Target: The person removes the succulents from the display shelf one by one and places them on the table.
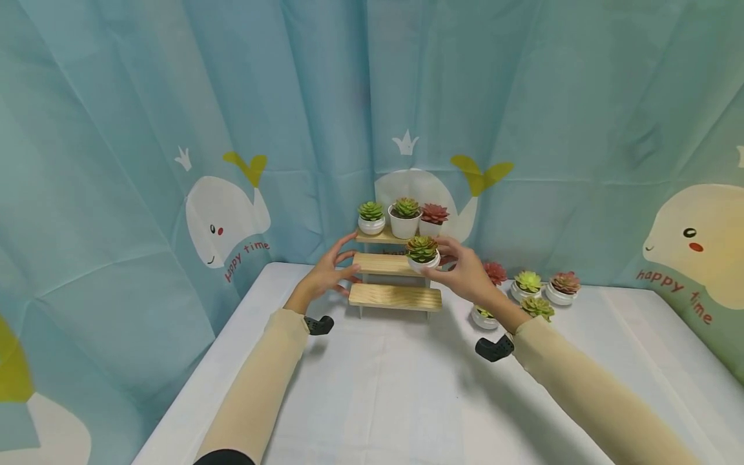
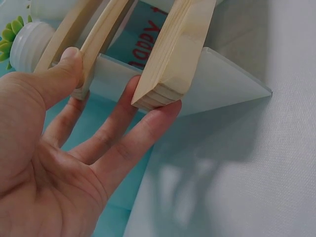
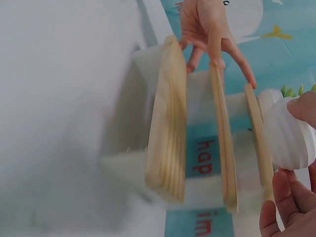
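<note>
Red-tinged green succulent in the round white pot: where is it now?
In the head view, the red-tinged green succulent is right of centre, in the right hand, and overlaps the right end of the pale wooden middle shelf.

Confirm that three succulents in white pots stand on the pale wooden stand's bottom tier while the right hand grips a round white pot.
Not the bottom: the head view shows three succulents on the top tier. The right hand does grip the round pot.
</note>
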`<action>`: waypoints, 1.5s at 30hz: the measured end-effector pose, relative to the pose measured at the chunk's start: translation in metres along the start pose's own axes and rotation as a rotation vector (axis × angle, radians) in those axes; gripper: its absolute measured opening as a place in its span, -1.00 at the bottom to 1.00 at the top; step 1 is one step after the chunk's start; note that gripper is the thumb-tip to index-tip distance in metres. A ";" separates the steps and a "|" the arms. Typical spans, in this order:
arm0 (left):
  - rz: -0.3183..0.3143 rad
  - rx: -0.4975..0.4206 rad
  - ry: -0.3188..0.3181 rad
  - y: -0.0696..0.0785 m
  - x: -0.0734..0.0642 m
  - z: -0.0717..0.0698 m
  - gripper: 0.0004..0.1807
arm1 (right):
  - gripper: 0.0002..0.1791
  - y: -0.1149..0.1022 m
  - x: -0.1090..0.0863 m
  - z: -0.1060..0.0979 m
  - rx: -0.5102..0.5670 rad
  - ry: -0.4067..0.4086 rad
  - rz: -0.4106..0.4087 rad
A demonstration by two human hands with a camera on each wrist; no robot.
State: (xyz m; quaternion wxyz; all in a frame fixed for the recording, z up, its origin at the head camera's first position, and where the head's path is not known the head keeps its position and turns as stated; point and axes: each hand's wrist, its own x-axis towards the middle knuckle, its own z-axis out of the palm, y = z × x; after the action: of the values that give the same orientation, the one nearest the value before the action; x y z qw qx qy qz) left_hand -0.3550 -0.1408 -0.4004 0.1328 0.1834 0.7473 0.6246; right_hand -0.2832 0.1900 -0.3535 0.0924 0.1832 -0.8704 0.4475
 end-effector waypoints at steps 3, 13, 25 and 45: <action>-0.001 0.002 0.000 0.000 0.000 0.001 -0.14 | -0.19 0.006 -0.008 -0.009 -0.007 0.007 0.022; 0.001 0.002 0.001 0.003 -0.001 0.002 -0.15 | -0.19 0.025 -0.033 -0.041 -0.059 0.053 0.071; 0.002 -0.014 -0.009 0.003 -0.002 0.001 -0.15 | -0.14 0.044 -0.067 -0.083 -0.133 0.115 0.142; 0.014 0.007 -0.023 0.002 -0.001 -0.001 -0.14 | -0.11 0.072 -0.119 -0.134 -0.162 0.215 0.214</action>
State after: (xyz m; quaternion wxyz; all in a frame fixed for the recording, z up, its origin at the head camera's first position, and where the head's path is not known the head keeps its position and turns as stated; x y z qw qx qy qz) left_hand -0.3545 -0.1418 -0.3987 0.1364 0.1964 0.7465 0.6210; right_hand -0.2035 0.3651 -0.3677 0.1514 0.0327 -0.9032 0.4003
